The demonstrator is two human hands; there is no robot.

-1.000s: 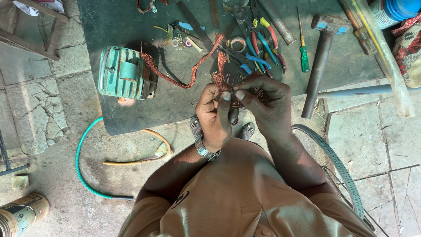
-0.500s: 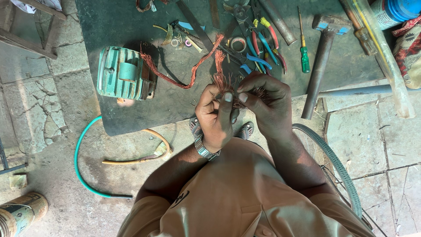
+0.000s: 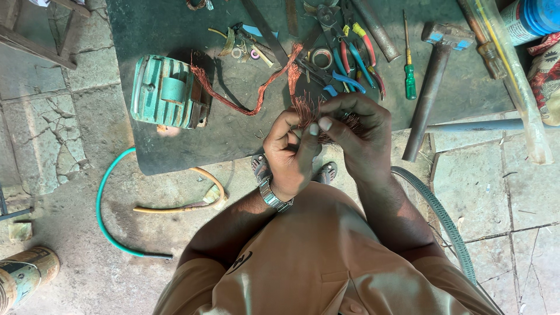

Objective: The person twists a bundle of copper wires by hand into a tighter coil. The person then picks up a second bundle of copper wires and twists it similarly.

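A person's left hand (image 3: 290, 154) and right hand (image 3: 354, 129) meet at the frame's centre, fingers (image 3: 307, 146) of both pinching a frayed bundle of copper wire (image 3: 304, 108). The strands trail toward 10 o'clock to a green electric motor (image 3: 166, 91) on the dark mat (image 3: 175, 29). Pliers (image 3: 344, 64), a green screwdriver (image 3: 410, 76) and a hammer (image 3: 429, 87) lie between 12 and 2 o'clock.

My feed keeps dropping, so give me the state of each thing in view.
Left hand: closed on the copper wire bundle.
Right hand: pinching the same bundle.
Green motor: lying on the dark mat, copper strands trailing out.
Hammer: lying flat on the mat.
Green screwdriver: lying untouched.
Green hose: curved on the floor.
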